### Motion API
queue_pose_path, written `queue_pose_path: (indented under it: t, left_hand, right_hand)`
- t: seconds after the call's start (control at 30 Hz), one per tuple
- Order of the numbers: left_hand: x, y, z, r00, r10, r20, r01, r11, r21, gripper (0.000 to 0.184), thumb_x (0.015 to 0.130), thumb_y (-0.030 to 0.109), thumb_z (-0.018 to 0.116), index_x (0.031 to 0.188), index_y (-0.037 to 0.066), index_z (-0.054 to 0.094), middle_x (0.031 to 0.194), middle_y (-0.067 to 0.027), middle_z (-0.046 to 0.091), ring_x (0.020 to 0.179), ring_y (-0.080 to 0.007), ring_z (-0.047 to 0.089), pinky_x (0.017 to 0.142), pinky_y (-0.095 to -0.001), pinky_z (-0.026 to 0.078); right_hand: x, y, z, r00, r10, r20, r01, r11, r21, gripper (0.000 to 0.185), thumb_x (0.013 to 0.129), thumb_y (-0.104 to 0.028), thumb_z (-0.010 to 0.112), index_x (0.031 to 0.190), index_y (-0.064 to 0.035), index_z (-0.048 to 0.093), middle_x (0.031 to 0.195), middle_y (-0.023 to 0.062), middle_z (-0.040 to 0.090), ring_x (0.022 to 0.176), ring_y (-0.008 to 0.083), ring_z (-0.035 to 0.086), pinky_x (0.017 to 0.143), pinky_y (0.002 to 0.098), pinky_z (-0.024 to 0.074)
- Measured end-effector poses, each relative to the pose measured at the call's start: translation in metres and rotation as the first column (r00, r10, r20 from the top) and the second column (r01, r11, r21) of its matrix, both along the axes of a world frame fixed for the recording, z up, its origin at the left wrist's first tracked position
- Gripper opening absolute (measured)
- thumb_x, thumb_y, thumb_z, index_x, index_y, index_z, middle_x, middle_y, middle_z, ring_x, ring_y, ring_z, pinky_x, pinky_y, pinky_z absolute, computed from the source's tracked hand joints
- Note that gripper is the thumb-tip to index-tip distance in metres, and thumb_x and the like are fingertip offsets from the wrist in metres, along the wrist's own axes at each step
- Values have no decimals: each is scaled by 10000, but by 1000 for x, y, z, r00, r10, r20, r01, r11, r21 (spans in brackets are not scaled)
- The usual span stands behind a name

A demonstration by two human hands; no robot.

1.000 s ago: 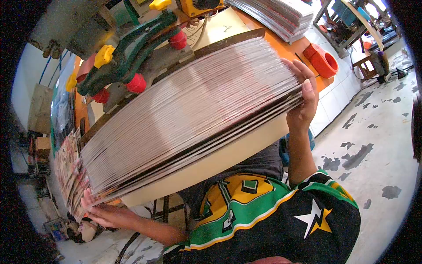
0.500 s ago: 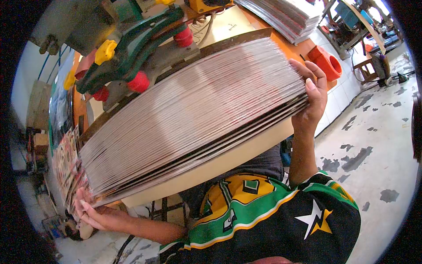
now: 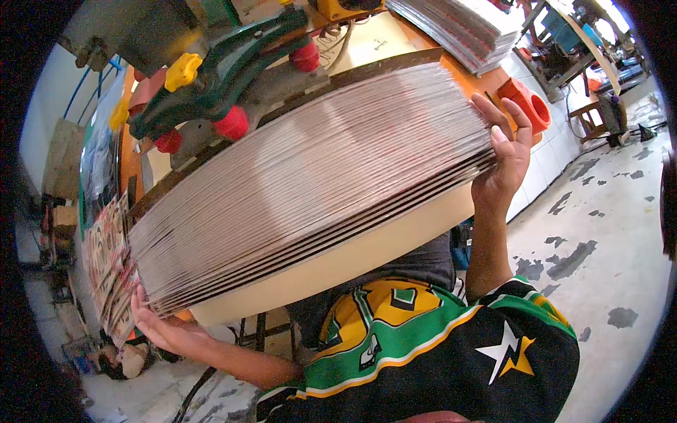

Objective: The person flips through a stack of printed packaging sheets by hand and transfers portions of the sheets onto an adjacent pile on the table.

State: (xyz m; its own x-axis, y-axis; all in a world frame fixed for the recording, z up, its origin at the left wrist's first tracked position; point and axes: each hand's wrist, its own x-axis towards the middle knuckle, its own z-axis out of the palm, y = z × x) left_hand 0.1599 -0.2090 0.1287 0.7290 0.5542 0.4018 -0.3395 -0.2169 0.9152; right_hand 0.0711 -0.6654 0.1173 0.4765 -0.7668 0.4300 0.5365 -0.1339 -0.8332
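Note:
A thick stack of thin, glossy sheets [image 3: 317, 162] lies slantwise in front of me, its many edges bowed and facing up at me. Dark edges line its near side. My right hand [image 3: 502, 151] holds the far right end, thumb on the near corner and fingers curled behind. At the lower left end, my left hand [image 3: 166, 328] presses its fingers against the corner of the stack; some of its fingertips are hidden. Printed, patterned faces [image 3: 106, 254] of sheets show beyond that left end. A pale cream board [image 3: 338, 282] shows along the near side, under the stack.
Behind the stack stands a machine with a dark green arm [image 3: 240, 77], red pads [image 3: 231, 123] and a yellow knob [image 3: 183, 72]. Another sheet pile [image 3: 465, 32] and an orange-red ring-shaped object [image 3: 525, 106] sit at the table's right. Worn, patched floor [image 3: 592, 211] lies right.
My left hand has shifted slightly up and right along the stack's corner. The dark near edges now lie more evenly spaced. My right hand keeps its hold, and the view has shifted a little.

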Motion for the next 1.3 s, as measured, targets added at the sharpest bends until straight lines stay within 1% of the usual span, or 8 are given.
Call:
queue_pose_path:
  t: [0.57,0.67,0.73,0.87,1.1,1.2,1.27,1.3]
  left_hand:
    - [10,5,-6,1000,-12,-10,14,979,201,362,989,152,515,1289,-50,503,1338,-152,561,1230,-240,506,1085,-385,366]
    - [3,-8,1,998,-38,-49,45,986,162,373,994,126,490,1317,-59,490,1371,-151,544,1270,-246,484,1096,-395,354]
    - [2,-10,1,998,-32,-53,41,984,176,399,997,180,483,1328,-39,520,1391,-142,530,1285,-245,473,1105,-394,336]
    - [0,-10,2,995,-11,-96,38,958,284,474,1002,259,455,1387,-12,511,1449,-144,487,1328,-251,443,1137,-392,284]
    - [-3,-15,0,994,-95,-49,102,979,177,556,998,330,416,1444,-1,437,1478,-164,458,1373,-286,401,1163,-425,240]
    - [-4,-5,-4,993,-106,-61,114,983,146,613,1002,403,401,1467,3,393,1497,-167,427,1387,-289,381,1168,-444,241]
    - [-5,8,-14,972,-231,43,235,962,-136,651,1002,461,398,1477,17,371,1516,-169,389,1398,-315,357,1163,-481,257]
    - [-5,15,-20,974,-221,45,225,965,-133,651,1002,461,398,1477,17,371,1516,-169,389,1398,-315,357,1163,-481,257]
  right_hand:
    - [-4,-1,-17,1000,-3,-19,2,1000,-31,470,859,-126,515,1289,55,454,1258,283,596,1219,300,550,1097,382,353]
    - [-5,-2,-18,999,24,-49,-25,999,-22,568,931,-276,516,1372,72,427,1327,275,556,1259,315,524,1117,390,327]
    - [-8,-7,-21,987,141,-72,-148,984,-103,735,1013,-472,333,1467,103,273,1480,300,377,1396,335,375,1171,416,251]
    - [-13,-8,-15,963,239,-128,-252,963,-95,1073,882,-809,210,1504,65,240,1546,256,291,1456,343,263,1192,421,166]
    - [-20,-17,-12,915,346,-207,-376,918,-128,1243,764,-923,193,1530,54,143,1583,247,202,1479,331,200,1198,423,135]
    - [-17,-17,-15,911,382,-156,-401,909,-115,1233,772,-889,367,1542,36,99,1589,246,187,1483,330,187,1198,416,127]
    - [-18,-17,-14,907,349,-234,-399,892,-215,1246,744,-764,614,1550,17,72,1597,243,166,1488,329,171,1197,413,124]
    - [-19,-19,-17,904,360,-231,-408,888,-214,1246,744,-764,614,1550,17,72,1597,243,166,1488,329,171,1197,413,124]
